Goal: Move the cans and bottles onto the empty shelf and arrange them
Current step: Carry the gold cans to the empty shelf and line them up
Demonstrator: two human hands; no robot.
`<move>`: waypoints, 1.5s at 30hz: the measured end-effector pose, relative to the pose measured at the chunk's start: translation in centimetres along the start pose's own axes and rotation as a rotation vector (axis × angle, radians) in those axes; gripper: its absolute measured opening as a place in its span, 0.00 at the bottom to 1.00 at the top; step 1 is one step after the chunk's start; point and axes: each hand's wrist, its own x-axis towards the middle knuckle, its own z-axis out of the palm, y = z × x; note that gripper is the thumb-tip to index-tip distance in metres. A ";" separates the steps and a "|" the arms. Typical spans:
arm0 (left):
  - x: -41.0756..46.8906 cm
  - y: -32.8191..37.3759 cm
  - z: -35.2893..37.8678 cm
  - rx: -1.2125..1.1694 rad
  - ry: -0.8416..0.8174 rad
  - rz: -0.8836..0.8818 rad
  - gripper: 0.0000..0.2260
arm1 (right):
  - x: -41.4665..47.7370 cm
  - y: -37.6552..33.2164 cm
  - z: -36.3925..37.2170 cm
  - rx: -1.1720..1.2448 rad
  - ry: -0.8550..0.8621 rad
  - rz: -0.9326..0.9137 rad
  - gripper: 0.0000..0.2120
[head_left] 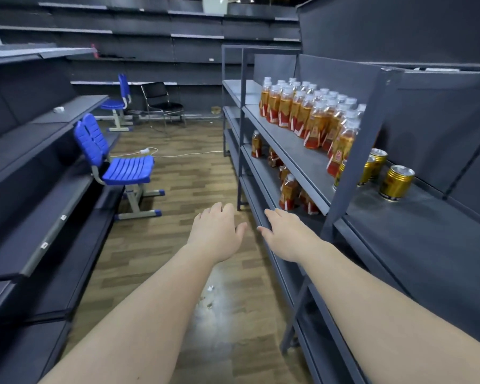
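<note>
Left hand [215,231] and right hand [284,234]: fingers released, holding nothing. Orange-filled clear plastic bottles [311,117] and gold metal cans [396,182] well beyond the fingertips on the grey metal shelf [297,153].

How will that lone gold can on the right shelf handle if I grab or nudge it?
The gold can looks rigid metal, probably firm to grip, though its glossy wall may be slick. Upright and squat on the shelf, it likely slides rather than tips; laid over, it would roll.

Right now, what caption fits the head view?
Open left hand and right hand reach toward shelved orange bottles and gold cans.
</note>
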 end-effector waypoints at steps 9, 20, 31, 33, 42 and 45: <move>8.2 0.0 0.7 0.006 -0.004 -0.007 0.18 | 8.1 1.9 -1.7 -0.003 -0.035 -0.013 0.27; 20.9 -2.5 1.6 0.016 -0.018 0.135 0.23 | 18.0 4.2 -3.0 -0.018 0.005 0.140 0.29; 33.9 -1.9 2.5 -0.033 -0.118 0.442 0.21 | 24.2 6.5 -5.1 -0.051 0.106 0.491 0.26; 35.2 -0.9 3.1 -0.051 -0.138 0.491 0.20 | 24.5 7.2 -5.5 -0.065 0.109 0.545 0.27; 39.4 5.8 4.9 -0.065 -0.127 0.655 0.17 | 24.7 11.4 -8.0 -0.120 0.249 0.652 0.28; 40.2 7.8 4.7 -0.027 -0.122 0.693 0.18 | 24.6 12.7 -8.6 -0.148 0.295 0.674 0.25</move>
